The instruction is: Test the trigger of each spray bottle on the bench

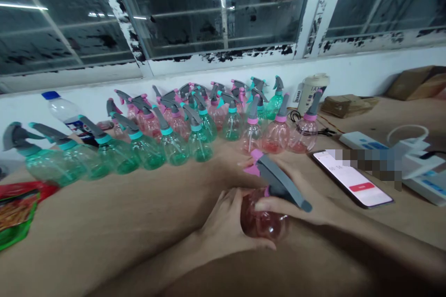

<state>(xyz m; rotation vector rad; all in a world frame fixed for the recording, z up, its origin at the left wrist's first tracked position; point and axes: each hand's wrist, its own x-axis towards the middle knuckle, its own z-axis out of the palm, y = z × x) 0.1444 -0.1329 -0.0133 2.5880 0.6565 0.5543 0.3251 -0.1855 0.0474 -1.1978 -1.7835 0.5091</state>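
A pink spray bottle (272,226) with a grey and pink trigger head (282,178) is between my hands near the front of the table, tilted. My left hand (226,220) wraps around the bottle's round body from the left, fingers behind and thumb in front. At the neck, my right hand (303,195) grips from the right with its thumb across the front, just under the spray head; its other fingers are partly hidden behind. Beyond them stand pink spray bottles (278,132) and, to the left, a row of green spray bottles (174,146).
Right of my hands lies a lit phone (353,178), with a white power strip (369,144) and plugs beyond. A coffee cup (311,90) and cardboard (348,106) stand by the wall. At left are a blue-capped bottle (62,109) and a snack packet (17,216).
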